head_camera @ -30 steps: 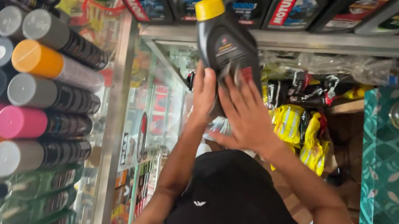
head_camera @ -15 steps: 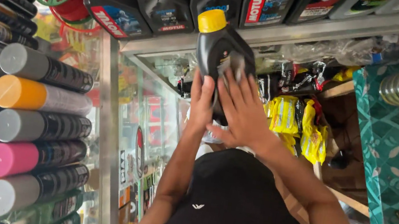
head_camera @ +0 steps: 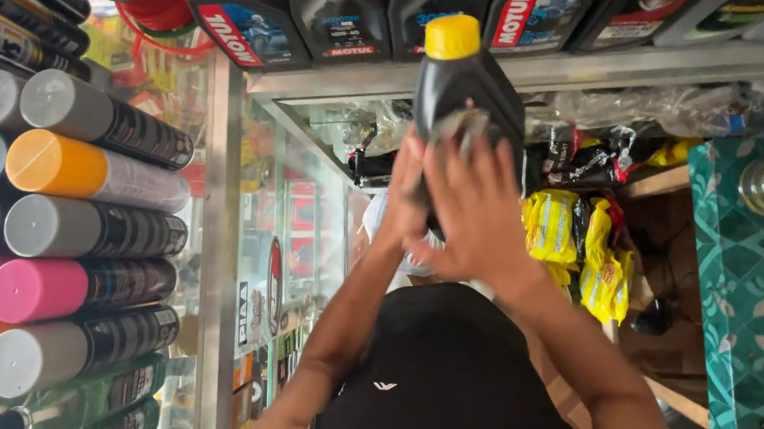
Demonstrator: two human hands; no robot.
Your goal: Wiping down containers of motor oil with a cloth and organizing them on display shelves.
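Hands clasp a black plastic oil bottle with a yellow cap [head_camera: 462, 85]. Left hand [head_camera: 402, 197] grips its side; right hand [head_camera: 479, 209] presses a cloth flat. The bottle now sits higher than a second ago.

The black oil bottle [head_camera: 466, 91] is a dark plastic container with a bright yellow screw cap, closed. It is held up in the air with its cap end toward the upper left of the view, body tilted slightly. Its lower part is covered by two hands, with a scrap of grey cloth [head_camera: 464, 126] pressed against its front face, so any label is hidden.
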